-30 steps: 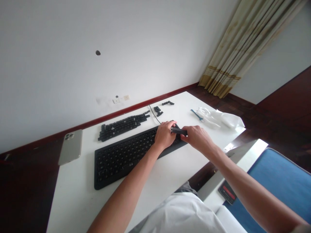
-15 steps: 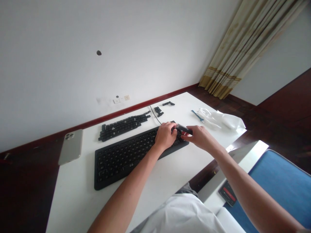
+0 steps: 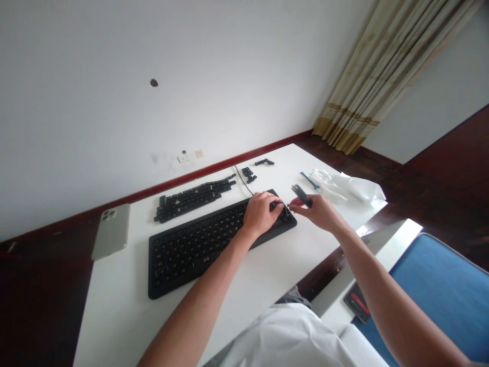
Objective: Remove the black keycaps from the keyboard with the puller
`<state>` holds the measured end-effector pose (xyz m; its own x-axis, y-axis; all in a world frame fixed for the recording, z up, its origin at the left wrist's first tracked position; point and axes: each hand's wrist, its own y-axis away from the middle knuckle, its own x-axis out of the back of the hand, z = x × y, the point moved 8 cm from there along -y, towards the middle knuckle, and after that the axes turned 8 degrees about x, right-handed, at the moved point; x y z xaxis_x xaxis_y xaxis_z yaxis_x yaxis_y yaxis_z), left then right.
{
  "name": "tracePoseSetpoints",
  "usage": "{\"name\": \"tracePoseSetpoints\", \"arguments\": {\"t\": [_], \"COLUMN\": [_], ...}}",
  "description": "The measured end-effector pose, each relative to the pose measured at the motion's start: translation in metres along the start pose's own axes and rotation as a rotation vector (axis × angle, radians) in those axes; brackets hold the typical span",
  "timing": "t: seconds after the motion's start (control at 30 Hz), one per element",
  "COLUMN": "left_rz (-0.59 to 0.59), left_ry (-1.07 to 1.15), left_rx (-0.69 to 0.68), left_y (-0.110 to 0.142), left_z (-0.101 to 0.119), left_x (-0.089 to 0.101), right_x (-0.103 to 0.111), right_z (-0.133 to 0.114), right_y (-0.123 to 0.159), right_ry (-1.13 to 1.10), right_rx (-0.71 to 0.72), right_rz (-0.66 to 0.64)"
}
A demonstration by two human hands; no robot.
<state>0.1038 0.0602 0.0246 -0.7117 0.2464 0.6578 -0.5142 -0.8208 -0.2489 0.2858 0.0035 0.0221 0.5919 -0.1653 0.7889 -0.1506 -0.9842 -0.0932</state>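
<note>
A black keyboard (image 3: 183, 259) lies on the white table, most of its keycaps off and the bare key positions showing. My left hand (image 3: 262, 211) rests over its right part, thumb and fingers bent together at the keys; whatever they pinch is hidden. Just right of it, my right hand (image 3: 319, 211) is closed around a dark keycap puller (image 3: 301, 195) whose metal end points up and left. Its thumb and fingertip also meet at a tiny dark piece (image 3: 289, 206), too small to make out, near the keyboard's right edge.
Removed black keycaps (image 3: 194, 198) lie in rows behind the keyboard, with smaller groups (image 3: 248, 175) further right. A phone (image 3: 111, 230) lies at the left edge. A blue tool (image 3: 309, 181) and white plastic bag (image 3: 361, 189) are at right, beyond them a blue-seated chair (image 3: 439, 290).
My right hand has pulled slightly right, and the keycap puller has swung up away from the keys. My left thumb has shifted a little right; the left hand otherwise stays put.
</note>
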Motion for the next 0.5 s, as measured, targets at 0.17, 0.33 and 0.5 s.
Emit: {"name": "tracePoseSetpoints", "arguments": {"t": [0.17,0.33,0.5], "left_rz": [-0.031,-0.056,0.013], "left_ry": [-0.035,-0.018,0.059], "left_rx": [0.009,0.057,0.069], "left_y": [-0.002,-0.006,-0.008], "left_z": [0.000,-0.002,-0.007], "left_x": [-0.006,-0.008,-0.003], "right_x": [-0.001,0.001,0.017], "right_z": [-0.001,-0.011,-0.018], "right_y": [-0.001,-0.001,-0.006], "right_ry": [-0.024,-0.048,0.030], "right_rx": [0.004,0.045,0.058], "right_rz": [0.014,0.025,0.128]}}
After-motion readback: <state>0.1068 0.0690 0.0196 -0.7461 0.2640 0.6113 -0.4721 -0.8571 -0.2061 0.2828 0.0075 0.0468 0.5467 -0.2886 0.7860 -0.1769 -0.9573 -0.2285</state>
